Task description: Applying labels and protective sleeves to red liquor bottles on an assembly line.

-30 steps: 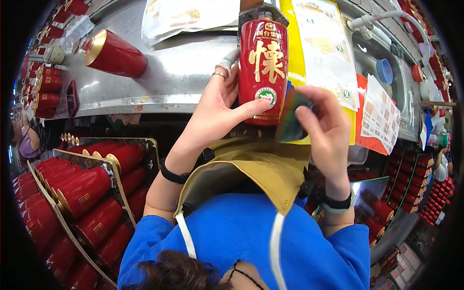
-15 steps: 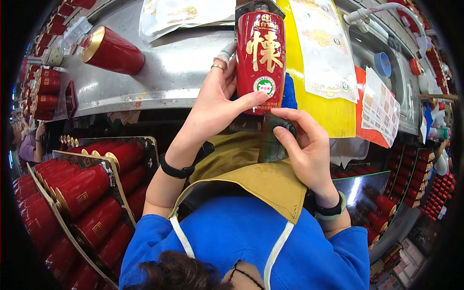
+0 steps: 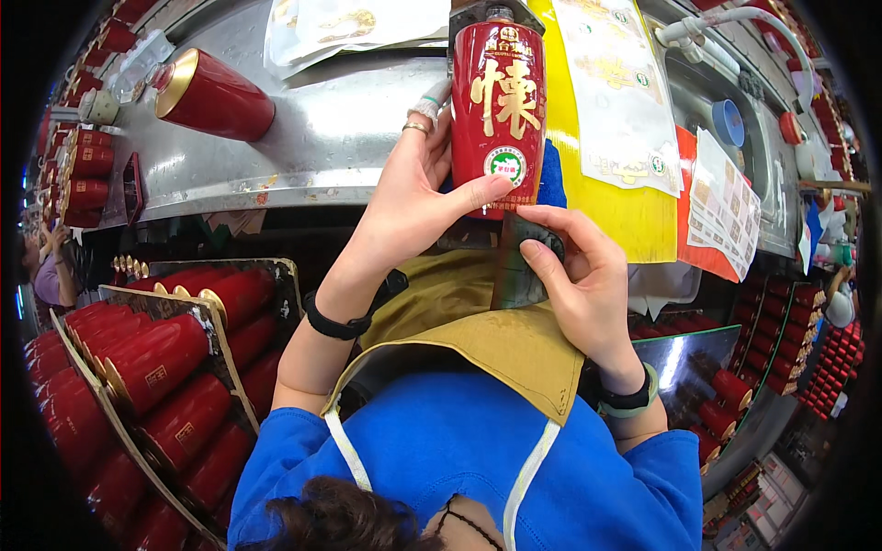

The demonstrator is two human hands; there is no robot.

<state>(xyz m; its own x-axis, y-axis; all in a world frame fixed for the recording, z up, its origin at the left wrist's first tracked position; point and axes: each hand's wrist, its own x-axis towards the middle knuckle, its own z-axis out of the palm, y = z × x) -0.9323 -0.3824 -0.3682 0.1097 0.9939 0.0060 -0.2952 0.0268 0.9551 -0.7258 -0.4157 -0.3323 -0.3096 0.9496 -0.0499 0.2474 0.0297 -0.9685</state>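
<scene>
Bright, even overhead light. Glare streaks on the steel counter (image 3: 303, 138) and a sheen on the red bottle (image 3: 499, 101) in my left hand (image 3: 413, 207). Centre sharp; strong fisheye bending, black vignette at the rim, edges soft.

Labels, sheets & packed bottles around steel bench.

Tall red bottle (image 3: 497, 110) upright at top centre, gold characters down front, round green-and-white label (image 3: 504, 165) near base; gripped by left hand (image 3: 404, 197), thumb just below label. Dark shiny label strip (image 3: 514, 266) pinched in right hand (image 3: 588, 285), directly under bottle. Yellow sheet (image 3: 625, 207) w/ white printed sheet (image 3: 620, 87) over it, right of bottle. White label sheet (image 3: 726, 207) on orange backing further right. Clear plastic pkg (image 3: 354, 23) top, left of bottle. Red gold-capped bottle (image 3: 211, 95) lying on bench, upper left. Rows of red bottles in tray (image 3: 165, 367), lower left.
</scene>
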